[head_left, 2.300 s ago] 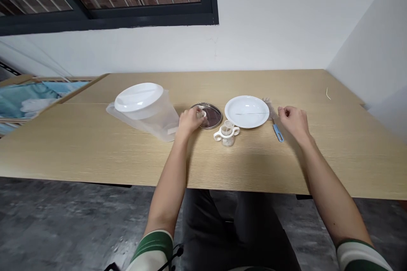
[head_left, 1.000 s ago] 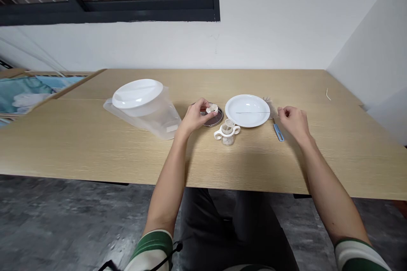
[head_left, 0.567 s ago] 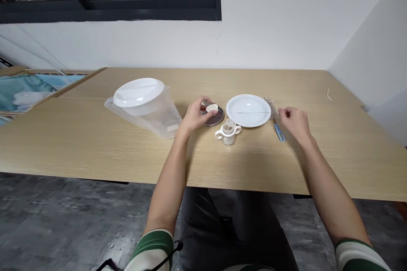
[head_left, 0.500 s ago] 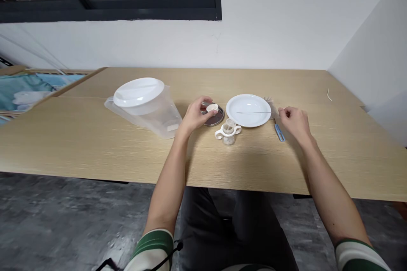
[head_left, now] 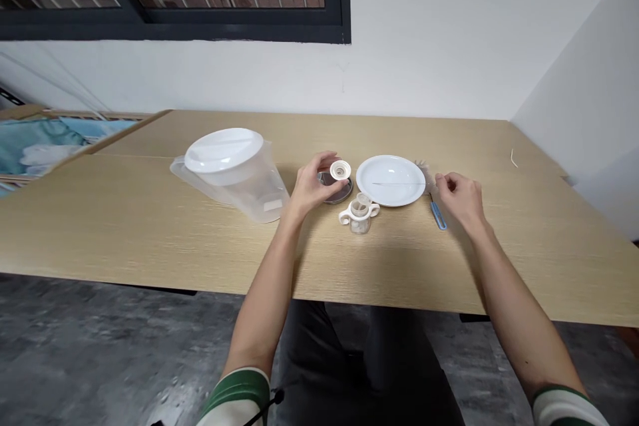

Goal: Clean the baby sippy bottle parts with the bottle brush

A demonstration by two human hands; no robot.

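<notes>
My left hand [head_left: 315, 181] grips a white round bottle cap [head_left: 340, 170] between thumb and fingers, its ringed hollow side facing me. Just below it is a dark round dish [head_left: 339, 194] with a shiny rim, partly hidden by the hand. My right hand [head_left: 459, 194] is pinched closed beside the white plate [head_left: 392, 198]. A thin rod [head_left: 399, 184] crosses in front of the plate toward those fingertips; where it meets them is unclear. A small clear bottle [head_left: 359, 223] with two white handles stands upright between my hands.
A translucent pitcher [head_left: 239, 180] with a white lid stands left of my left hand. A brush with a blue handle [head_left: 438, 215] lies right of the plate. A small bent white piece [head_left: 514, 158] is farther right. Behind the table is a wall [head_left: 424, 73].
The cap in my left hand has tipped up, so its ringed underside now faces me. My right hand keeps its pinch. The whole view has shifted slightly.
</notes>
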